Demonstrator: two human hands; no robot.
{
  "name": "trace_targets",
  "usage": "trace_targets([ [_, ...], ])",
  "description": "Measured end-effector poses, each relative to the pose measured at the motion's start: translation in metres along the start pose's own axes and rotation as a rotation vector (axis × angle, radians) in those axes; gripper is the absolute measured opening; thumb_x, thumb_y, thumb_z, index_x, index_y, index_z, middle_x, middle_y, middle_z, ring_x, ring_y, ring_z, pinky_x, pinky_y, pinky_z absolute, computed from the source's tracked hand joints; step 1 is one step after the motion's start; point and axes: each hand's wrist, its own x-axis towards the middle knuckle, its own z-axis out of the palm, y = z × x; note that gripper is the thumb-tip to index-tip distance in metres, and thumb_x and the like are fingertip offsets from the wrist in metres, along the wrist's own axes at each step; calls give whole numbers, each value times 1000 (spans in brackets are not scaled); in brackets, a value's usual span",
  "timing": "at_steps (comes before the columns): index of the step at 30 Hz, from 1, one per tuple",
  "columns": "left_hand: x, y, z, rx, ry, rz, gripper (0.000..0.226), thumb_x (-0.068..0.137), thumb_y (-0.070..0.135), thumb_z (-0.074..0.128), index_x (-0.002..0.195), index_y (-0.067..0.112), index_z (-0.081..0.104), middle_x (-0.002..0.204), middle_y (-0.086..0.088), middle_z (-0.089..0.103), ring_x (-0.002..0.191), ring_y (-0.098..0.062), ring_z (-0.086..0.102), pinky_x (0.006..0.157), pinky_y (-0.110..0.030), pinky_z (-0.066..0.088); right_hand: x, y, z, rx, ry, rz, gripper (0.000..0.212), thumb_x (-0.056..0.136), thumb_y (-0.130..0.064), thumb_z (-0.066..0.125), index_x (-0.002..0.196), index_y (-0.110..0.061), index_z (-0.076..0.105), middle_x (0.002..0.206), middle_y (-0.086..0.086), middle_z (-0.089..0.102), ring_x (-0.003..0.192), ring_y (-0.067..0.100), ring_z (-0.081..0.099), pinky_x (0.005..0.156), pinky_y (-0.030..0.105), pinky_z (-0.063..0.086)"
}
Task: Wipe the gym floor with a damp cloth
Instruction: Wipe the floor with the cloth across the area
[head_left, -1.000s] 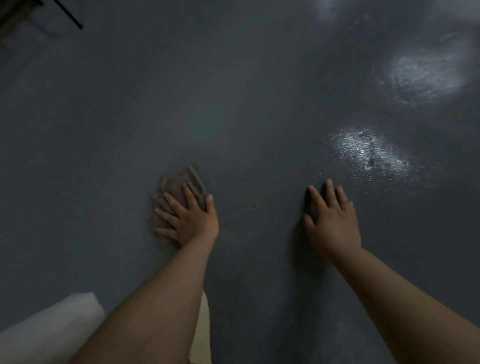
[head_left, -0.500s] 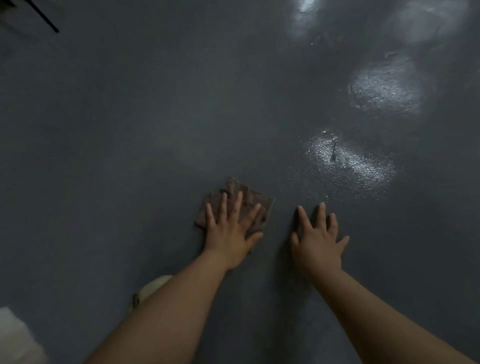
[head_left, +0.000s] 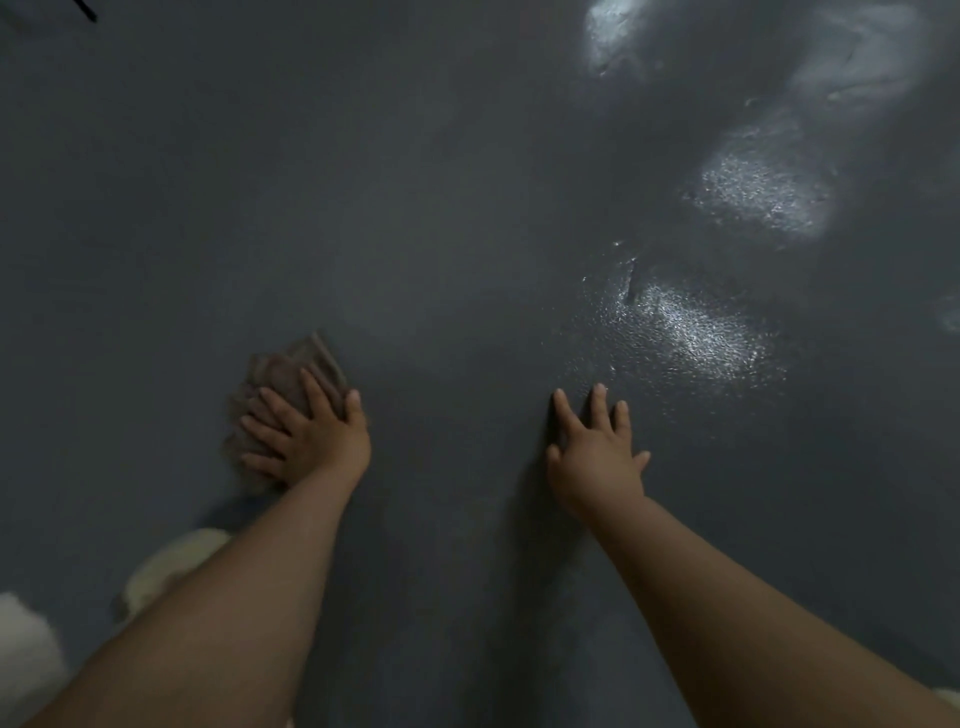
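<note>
We see our left hand lying flat on the crumpled brown cloth, which rests on the dark grey gym floor. Well to its right, our right hand lies on the floor, wet patches beyond it.

Rumpled brown cloth on grey floor

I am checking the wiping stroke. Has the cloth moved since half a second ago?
Yes. The brown cloth under the left hand slid left, away from the right hand planted on the floor.
</note>
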Motion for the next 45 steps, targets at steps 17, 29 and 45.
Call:
trace_targets([
  [17, 0, 21, 8, 398, 26, 782, 65, 95, 60, 20, 146, 39, -13, 158, -6, -19, 144, -38, -11, 111, -61, -2, 4, 0, 6, 11, 54, 8, 59, 100, -30, 38, 149, -42, 8, 159, -3, -15, 145, 25, -17, 109, 65, 5],
  [29, -109, -28, 52, -35, 38, 185, 60, 90, 48, 37, 143, 21, 42, 150, -26, 28, 134, -55, 23, 103, -69, 15, 3, -1, 10, -6, 78, 9, 59, 100, -28, 34, 149, -42, 6, 159, -2, -16, 145, 26, -17, 109, 65, 2],
  [45, 27, -53, -6, 113, 31, 201, 68, 96, 58, 26, 152, 32, -1, 159, -7, -14, 145, -36, -11, 113, -60, 0, 2, 1, 7, 11, 72, 3, 56, 100, -28, 33, 149, -42, 11, 159, -3, -12, 145, 25, -15, 109, 65, 3],
])
